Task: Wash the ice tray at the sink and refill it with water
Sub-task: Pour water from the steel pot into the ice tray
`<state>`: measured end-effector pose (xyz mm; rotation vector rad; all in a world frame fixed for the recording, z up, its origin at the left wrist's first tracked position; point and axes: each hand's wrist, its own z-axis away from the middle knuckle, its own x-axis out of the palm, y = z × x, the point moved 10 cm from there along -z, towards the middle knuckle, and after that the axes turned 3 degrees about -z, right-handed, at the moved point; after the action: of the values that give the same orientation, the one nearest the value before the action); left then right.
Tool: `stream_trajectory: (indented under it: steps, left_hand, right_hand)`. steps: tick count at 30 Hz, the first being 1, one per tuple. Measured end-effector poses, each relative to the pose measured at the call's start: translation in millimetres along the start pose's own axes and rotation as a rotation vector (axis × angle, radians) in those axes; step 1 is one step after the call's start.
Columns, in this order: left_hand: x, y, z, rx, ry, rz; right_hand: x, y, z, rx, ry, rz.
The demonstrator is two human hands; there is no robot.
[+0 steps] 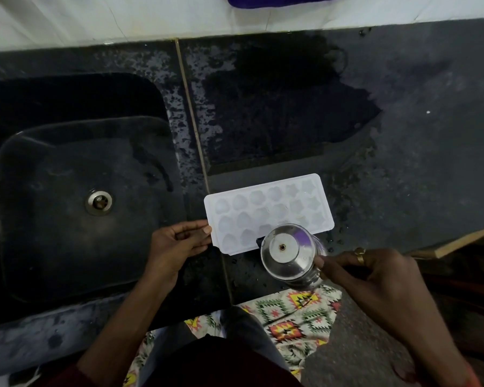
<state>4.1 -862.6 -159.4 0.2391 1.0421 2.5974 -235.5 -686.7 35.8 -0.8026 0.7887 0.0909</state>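
Ice tray [266, 208] lies flat on the wet dark counter [403, 135], just right of the sink [53, 233], not in it. Left hand [176, 244] pinches the tray's short left edge, thumb on top. Right hand [375, 277] grips a steel jug [287, 252], tipped hard over the tray's near row, base turned up toward me.

Looks like the refill pour. To do it well: ease the tilt, pour a thin stream, walk it row to row, hold the tray level so pockets don't overflow.

Jug's contents hidden behind its base. Whether the moulded pockets hold water, cannot tell. Sink basin: dark, drain [99, 201] in its floor.
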Motion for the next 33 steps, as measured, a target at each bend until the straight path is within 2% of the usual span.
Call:
stream_trajectory:
  steps: [15, 33]
  left_hand:
    - [-0.2, 2.2, 2.8, 0.012, 0.004, 0.014]
    - [0.6, 2.7, 3.6, 0.011, -0.001, 0.021]
  right_hand:
    - [23.9, -27.7, -0.2, -0.065, -0.075, 0.001]
    - [28.4, -27.9, -3.8, -0.052, -0.061, 0.038]
